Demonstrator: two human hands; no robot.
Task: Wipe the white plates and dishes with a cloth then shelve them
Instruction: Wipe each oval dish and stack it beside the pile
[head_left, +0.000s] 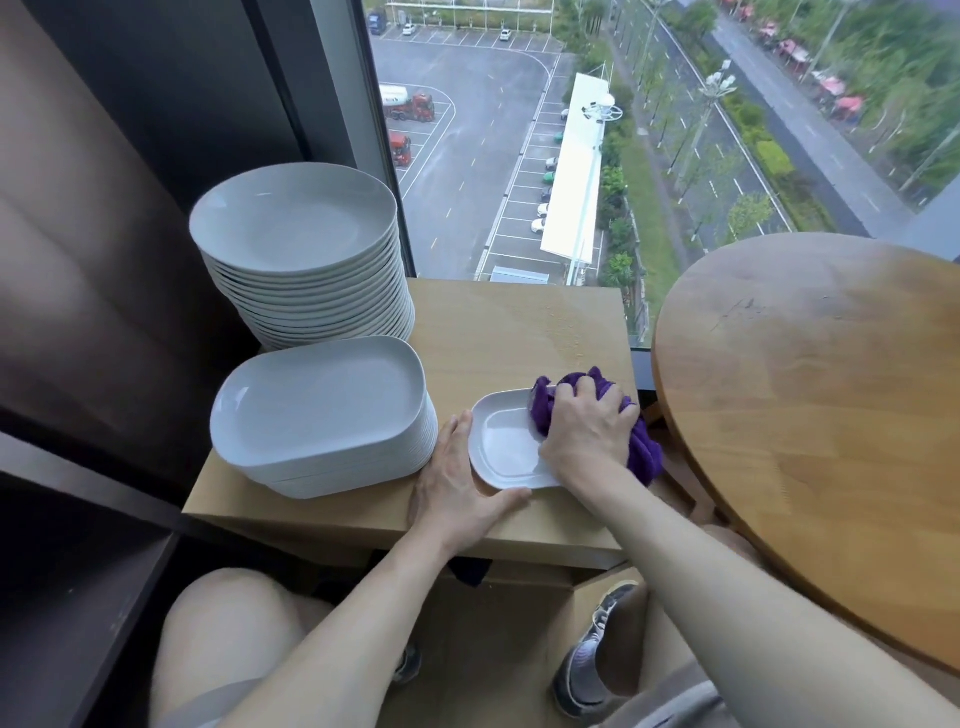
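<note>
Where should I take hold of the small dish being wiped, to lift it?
Grip the small dish by its near-left rim, coming from the front edge of the table. It lies flat with an upturned rim. The purple cloth and right hand cover its right end, the stack of oblong plates crowds the left, and the left hand rests there.

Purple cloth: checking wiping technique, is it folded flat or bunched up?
Bunched up: the purple cloth shows crumpled folds around the right hand, whose fingers curl over it on the small white dish.
</note>
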